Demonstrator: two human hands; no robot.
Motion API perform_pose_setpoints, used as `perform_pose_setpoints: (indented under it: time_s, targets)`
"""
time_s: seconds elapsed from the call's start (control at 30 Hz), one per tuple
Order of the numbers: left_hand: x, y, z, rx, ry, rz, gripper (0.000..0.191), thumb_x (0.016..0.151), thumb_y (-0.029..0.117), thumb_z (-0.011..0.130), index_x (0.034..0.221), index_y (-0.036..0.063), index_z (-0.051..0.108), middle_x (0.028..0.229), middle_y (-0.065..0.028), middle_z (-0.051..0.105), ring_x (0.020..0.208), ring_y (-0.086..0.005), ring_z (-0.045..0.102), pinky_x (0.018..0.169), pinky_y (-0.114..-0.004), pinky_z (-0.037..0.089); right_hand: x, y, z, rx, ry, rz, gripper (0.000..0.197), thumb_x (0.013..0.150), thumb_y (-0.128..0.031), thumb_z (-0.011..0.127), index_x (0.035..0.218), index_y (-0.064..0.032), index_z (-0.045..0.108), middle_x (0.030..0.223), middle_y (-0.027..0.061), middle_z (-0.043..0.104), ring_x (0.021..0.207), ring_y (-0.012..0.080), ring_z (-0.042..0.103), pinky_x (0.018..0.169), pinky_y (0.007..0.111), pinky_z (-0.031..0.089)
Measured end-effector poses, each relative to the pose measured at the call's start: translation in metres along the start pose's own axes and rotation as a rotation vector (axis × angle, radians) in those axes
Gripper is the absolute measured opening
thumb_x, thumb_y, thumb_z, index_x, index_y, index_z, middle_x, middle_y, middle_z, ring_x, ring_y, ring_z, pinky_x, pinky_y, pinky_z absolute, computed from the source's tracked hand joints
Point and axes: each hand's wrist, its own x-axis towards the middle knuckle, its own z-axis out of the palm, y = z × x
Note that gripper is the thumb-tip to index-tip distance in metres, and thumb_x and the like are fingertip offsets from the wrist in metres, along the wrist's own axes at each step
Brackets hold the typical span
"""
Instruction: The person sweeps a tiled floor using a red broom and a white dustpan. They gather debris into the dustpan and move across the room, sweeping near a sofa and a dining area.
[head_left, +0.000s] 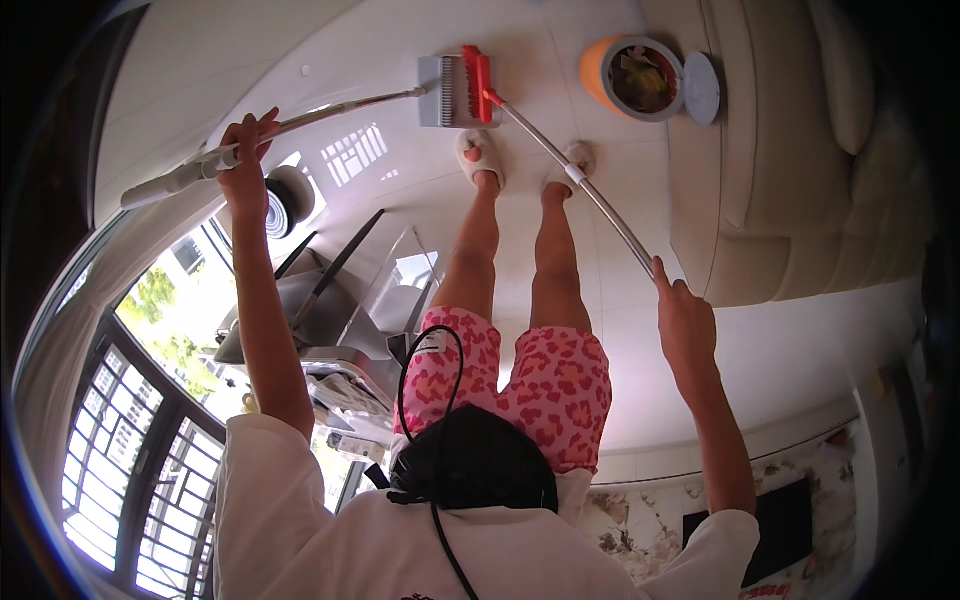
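Note:
My left hand grips the long pole of a grey dustpan, near its pale handle end. The dustpan lies on the floor ahead of my feet, with a row of comb teeth along it. In my right hand is the metal pole of a red broom, the index finger stretched along it. The broom's head rests at the dustpan's right side, bristles towards the teeth. Whether any debris lies in the pan I cannot tell.
An orange and grey trash bin with its lid open holds refuse, beside a beige sofa. My slippers are just below the dustpan. Grey chairs stand at the left, near a curtain and windows.

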Motion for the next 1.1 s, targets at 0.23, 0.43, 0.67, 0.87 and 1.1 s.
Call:
perform_pose_setpoints:
  time_s: [0.23,0.43,0.67,0.87,1.1]
  targets:
    - [-0.002,0.004,0.003,-0.005,-0.008,-0.010,0.023,0.098,0.019,0.050,0.082,0.0055,0.058,0.089,-0.0099,0.069,0.107,-0.0279,0.063,0.094,-0.041,0.049,0.005,-0.017,0.027,0.095,-0.005,0.047,0.053,0.086,-0.001,0.053,0.138,-0.0098,0.044,0.073,0.0135,0.056,0.058,0.0268,0.060,0.054,0.037,0.051]
    - [0.003,-0.002,-0.002,-0.043,-0.024,-0.005,0.020,0.098,0.018,0.050,0.083,0.0080,0.056,0.089,-0.0077,0.068,0.111,-0.0273,0.061,0.098,-0.044,0.045,-0.006,-0.009,0.019,0.112,-0.014,0.067,0.051,0.087,-0.002,0.053,0.137,-0.0094,0.045,0.071,0.0133,0.055,0.057,0.0267,0.059,0.054,0.037,0.050]
    - [0.002,0.001,0.005,-0.020,-0.020,0.007,0.022,0.098,0.019,0.050,0.082,0.0064,0.058,0.088,-0.0096,0.069,0.105,-0.0266,0.064,0.093,-0.040,0.050,0.004,-0.009,0.018,0.112,-0.015,0.058,0.052,0.086,-0.002,0.053,0.137,-0.0066,0.044,0.073,0.0145,0.058,0.059,0.0270,0.061,0.055,0.036,0.051]
    - [0.001,0.003,0.005,-0.025,-0.005,0.006,0.020,0.097,0.016,0.050,0.081,0.0066,0.057,0.088,-0.0082,0.068,0.108,-0.0284,0.062,0.096,-0.045,0.047,-0.001,-0.011,0.023,0.137,-0.041,0.077,0.049,0.088,-0.003,0.052,0.136,-0.0081,0.045,0.073,0.0148,0.058,0.062,0.0285,0.061,0.059,0.038,0.052]
    - [-0.001,0.001,0.003,0.005,0.018,0.015,0.023,0.098,0.019,0.051,0.082,0.0050,0.058,0.086,-0.0100,0.069,0.103,-0.0278,0.065,0.092,-0.042,0.051,0.003,-0.012,0.023,0.164,-0.035,0.081,0.048,0.087,-0.004,0.053,0.135,-0.0081,0.047,0.073,0.0145,0.059,0.061,0.0285,0.061,0.058,0.039,0.051]
